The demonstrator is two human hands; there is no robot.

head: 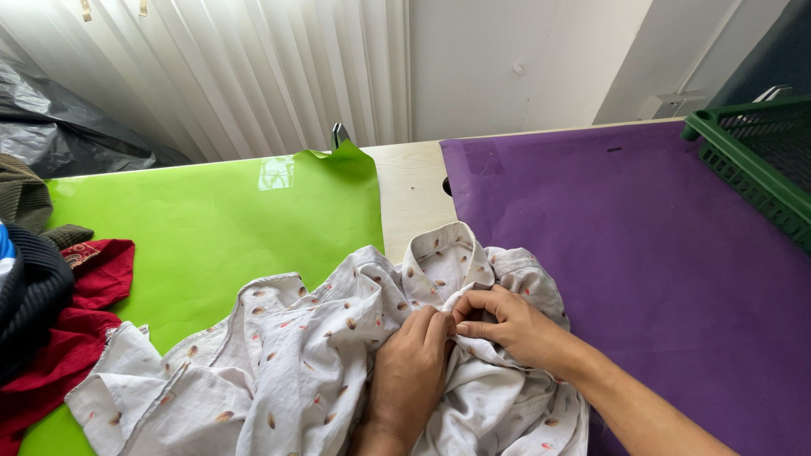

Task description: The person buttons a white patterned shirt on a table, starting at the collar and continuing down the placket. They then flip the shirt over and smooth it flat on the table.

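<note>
A crumpled white shirt (287, 355) with small brown and orange marks lies across the green sheet (211, 219) and the purple sheet (642, 253). Its collar (439, 253) points away from me. My left hand (410, 376) presses down on the fabric just below the collar, fingers closed on a fold. My right hand (507, 325) meets it from the right and pinches the same bit of cloth between thumb and fingers. The two hands touch at the fingertips.
A pile of clothes (42, 295), red, dark and olive, sits at the left edge. A green plastic crate (752, 160) stands at the far right. A black plastic bag (59, 127) lies at the back left, below pleated curtains. Bare wooden tabletop (414, 186) shows between the sheets.
</note>
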